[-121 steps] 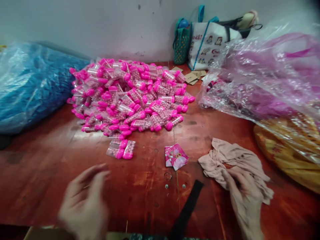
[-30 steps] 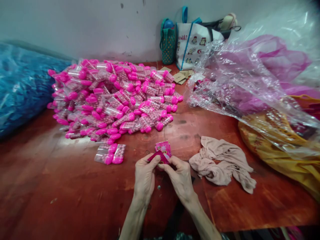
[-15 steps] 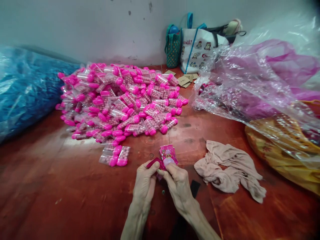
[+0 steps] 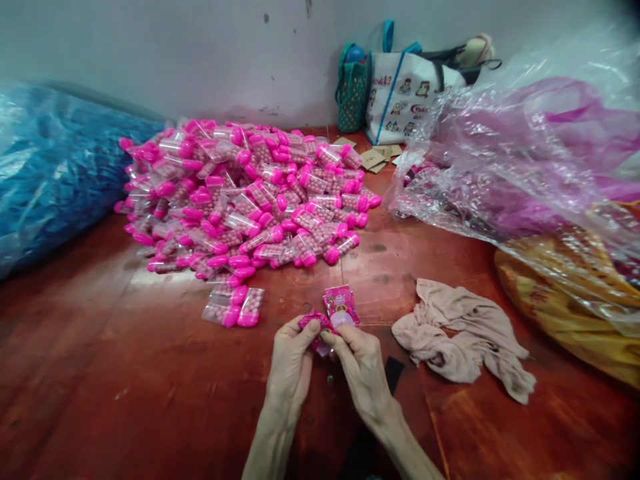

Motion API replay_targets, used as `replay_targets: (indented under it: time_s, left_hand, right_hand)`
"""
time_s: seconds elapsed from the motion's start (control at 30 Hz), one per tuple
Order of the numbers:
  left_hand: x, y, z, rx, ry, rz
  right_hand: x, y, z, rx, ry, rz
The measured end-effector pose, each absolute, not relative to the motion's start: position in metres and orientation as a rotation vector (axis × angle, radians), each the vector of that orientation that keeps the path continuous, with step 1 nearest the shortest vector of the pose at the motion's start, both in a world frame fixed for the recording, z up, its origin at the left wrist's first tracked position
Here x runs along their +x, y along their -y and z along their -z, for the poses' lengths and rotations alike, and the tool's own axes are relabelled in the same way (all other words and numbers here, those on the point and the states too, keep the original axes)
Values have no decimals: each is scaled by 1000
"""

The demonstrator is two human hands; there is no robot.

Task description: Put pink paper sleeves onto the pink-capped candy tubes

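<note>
Low in the middle, a small glossy pink printed packet (image 4: 316,324) is pinched between both sets of fingers. My left hand (image 4: 291,360) grips its left side with the thumb on top. My right hand (image 4: 364,370) pinches its near right edge; the fingers hide part of it. Just beyond my right hand lie several pink printed packets (image 4: 338,301) in a small stack, with a pale lilac patch at the near end. A few clear bottles of pink beads with bright pink caps (image 4: 249,308) lie to the left, apart from my hands.
A large heap of bead bottles (image 4: 250,200) covers the back middle of the red floor (image 4: 150,400). A blue plastic sack (image 4: 60,180) is at left. A beige cloth (image 4: 460,333), clear plastic sheeting (image 4: 465,180) and a yellow bag (image 4: 560,313) lie at right. Bags (image 4: 400,100) stand by the wall.
The pink packet has been turned and bent between my fingers, so more of its printed face shows. My right fingers have shifted slightly on it. The whole view has moved a little.
</note>
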State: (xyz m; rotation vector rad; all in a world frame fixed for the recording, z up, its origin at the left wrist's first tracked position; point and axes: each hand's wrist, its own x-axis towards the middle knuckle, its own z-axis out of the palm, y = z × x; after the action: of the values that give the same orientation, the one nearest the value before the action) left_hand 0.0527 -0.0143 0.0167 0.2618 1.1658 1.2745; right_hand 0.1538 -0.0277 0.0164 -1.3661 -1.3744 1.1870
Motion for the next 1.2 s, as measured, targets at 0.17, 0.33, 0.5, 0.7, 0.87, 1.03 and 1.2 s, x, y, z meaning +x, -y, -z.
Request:
replay_targets:
  time_s: [0.17,0.33,0.5,0.7,0.87,1.03,1.2]
  left_hand:
    - [49,13,-17,333,-1280,-1358]
    - [47,14,-13,456,-1311,-1391]
    - [40,19,-18,668,-1443,-1398]
    - [26,23,-24,904,-1543,-1342]
    - [17,22,-22,899,-1520,-1288]
    - [9,23,-20,943,-1437,-1285]
    - [10,24,-23,852,-1254,-1269]
  right_hand:
    - [158,25,-22,-1431,1311,-1224]
    - [153,24,-19,-1413,1356,-1173]
    - [154,22,-15,-1371,1347,-1187]
    - [157,21,-13,-1347,1360,-1224]
    - [156,21,-12,-1344,1411,-1226]
    - [157,21,-13,-1350,1452,-1193]
    - [160,22,-17,-1312,1532,-1238]
